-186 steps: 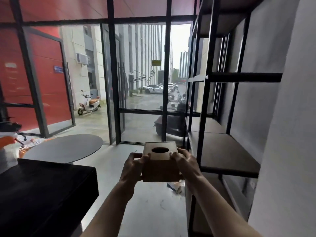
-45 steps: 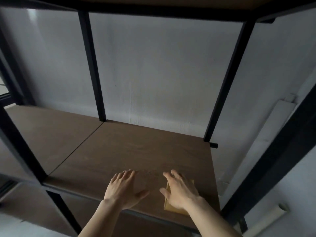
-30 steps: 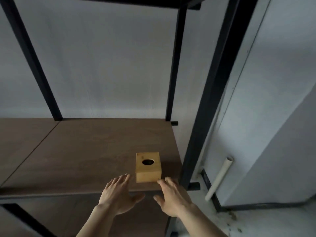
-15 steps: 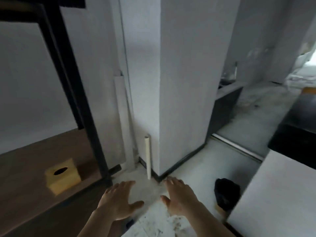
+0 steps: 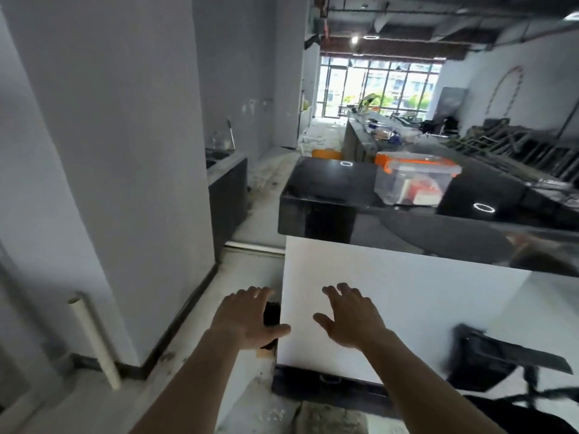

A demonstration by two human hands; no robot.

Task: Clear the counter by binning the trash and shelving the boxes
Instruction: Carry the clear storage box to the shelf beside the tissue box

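Observation:
My left hand [image 5: 247, 317] and my right hand [image 5: 351, 314] hang empty in front of me, palms down, fingers spread. Ahead stands the black-topped counter [image 5: 326, 183] on a white base [image 5: 391, 308]. On its top sits a clear plastic box with an orange lid [image 5: 413, 178], holding red and white items. A dark bin bag [image 5: 271, 311] shows on the floor by the counter's left corner, partly hidden behind my left hand. The wooden box and the shelf are out of view.
A grey pillar [image 5: 125, 151] fills the left side, with a white pipe [image 5: 94, 339] leaning at its foot. A dark low cabinet [image 5: 227, 189] stands behind the pillar. A black chair [image 5: 501, 361] sits at lower right. A floor passage [image 5: 269, 195] runs between cabinet and counter.
I set the wooden box on the shelf, let go with both hands and turned right. The shelf and box have left view; the counter now faces me.

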